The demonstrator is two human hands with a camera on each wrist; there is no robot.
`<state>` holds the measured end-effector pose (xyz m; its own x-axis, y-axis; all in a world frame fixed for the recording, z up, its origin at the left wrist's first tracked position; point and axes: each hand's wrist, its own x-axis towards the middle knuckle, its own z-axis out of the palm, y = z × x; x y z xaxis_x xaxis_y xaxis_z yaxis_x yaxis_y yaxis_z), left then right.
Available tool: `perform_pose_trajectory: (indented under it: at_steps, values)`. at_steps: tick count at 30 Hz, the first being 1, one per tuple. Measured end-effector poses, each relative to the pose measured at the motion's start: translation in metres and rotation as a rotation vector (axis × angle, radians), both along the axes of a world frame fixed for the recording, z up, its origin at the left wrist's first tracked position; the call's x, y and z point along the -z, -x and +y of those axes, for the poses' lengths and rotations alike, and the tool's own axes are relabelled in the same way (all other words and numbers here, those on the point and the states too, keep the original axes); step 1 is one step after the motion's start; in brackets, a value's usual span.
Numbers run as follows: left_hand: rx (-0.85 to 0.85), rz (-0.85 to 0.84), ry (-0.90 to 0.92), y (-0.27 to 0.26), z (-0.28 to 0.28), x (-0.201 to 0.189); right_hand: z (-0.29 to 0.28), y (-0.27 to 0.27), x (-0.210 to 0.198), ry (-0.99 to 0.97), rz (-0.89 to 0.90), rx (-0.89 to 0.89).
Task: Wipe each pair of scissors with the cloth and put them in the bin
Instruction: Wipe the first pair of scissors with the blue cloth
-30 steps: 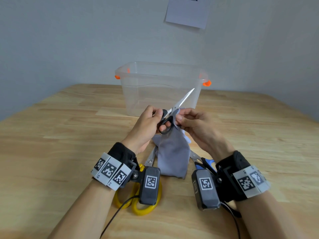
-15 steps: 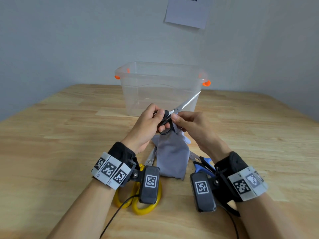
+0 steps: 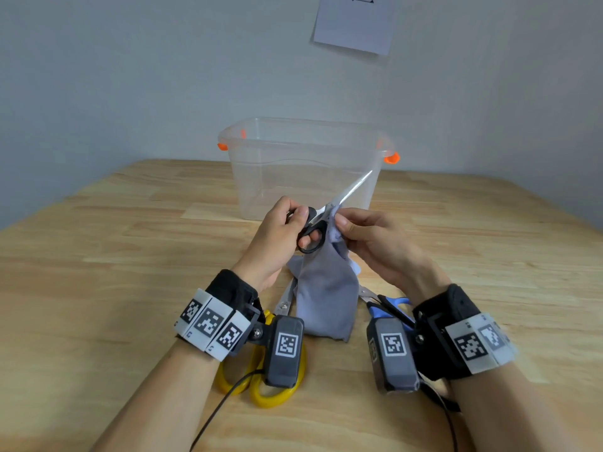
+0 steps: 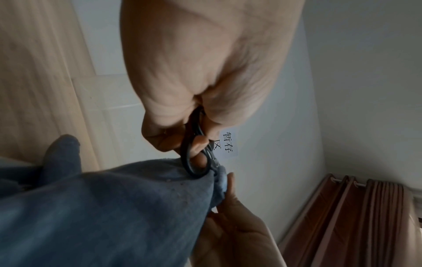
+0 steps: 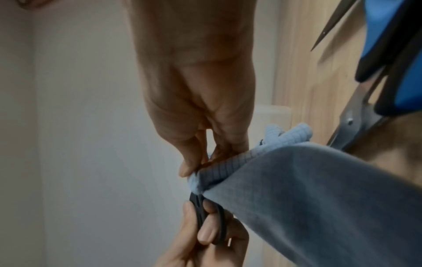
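My left hand (image 3: 287,230) grips the black handles of a small pair of scissors (image 3: 339,199), whose closed blades point up and right toward the clear bin (image 3: 306,168). The same black scissors (image 4: 196,155) (image 5: 205,216) show in both wrist views, held by curled fingers. With my right hand (image 3: 362,233) I pinch the grey-blue cloth (image 3: 326,288) around the scissors near the pivot; the cloth (image 4: 102,207) (image 5: 319,189) hangs down to the table. Yellow-handled scissors (image 3: 261,380) lie under my left wrist. Blue-handled scissors (image 3: 388,305) (image 5: 392,68) lie under my right wrist.
The bin with orange clips (image 3: 391,157) stands just behind my hands on the wooden table (image 3: 98,272), and looks to hold nothing. A sheet of paper (image 3: 354,22) is stuck on the wall behind. Curtains (image 4: 354,216) show in the left wrist view.
My right hand with the cloth slid along the blades and is back near the pivot. The scissors' tip tilted slightly, and my left hand kept its grip on the handles.
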<state>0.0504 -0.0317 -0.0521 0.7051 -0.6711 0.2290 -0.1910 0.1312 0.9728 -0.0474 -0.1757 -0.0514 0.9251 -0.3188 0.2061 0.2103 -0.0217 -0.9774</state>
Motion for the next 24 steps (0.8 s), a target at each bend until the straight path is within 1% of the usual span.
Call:
perform_pose_trajectory:
  at_steps: [2, 5, 12, 16, 20, 24]
  values:
    - [0.02, -0.005, -0.005, 0.001, 0.0, 0.0, 0.001, 0.001, -0.001, -0.03, -0.009, 0.014]
    - [0.047, -0.037, -0.017, 0.004, -0.001, -0.002, 0.008, -0.001, -0.001, -0.006, -0.021, 0.106]
    - [0.045, -0.063, 0.003, 0.003, -0.001, -0.001, 0.01, -0.006, 0.005, 0.153, 0.027, 0.187]
    - [0.045, -0.062, 0.027, 0.003, -0.001, -0.002, 0.012, -0.007, 0.005, 0.215, 0.067, 0.176]
    - [0.047, -0.07, 0.024, 0.003, 0.0, -0.002, 0.01, -0.001, 0.0, 0.253, 0.015, 0.189]
    - [0.049, -0.077, 0.012, 0.001, 0.0, -0.001, 0.007, 0.001, -0.001, 0.219, 0.005, 0.093]
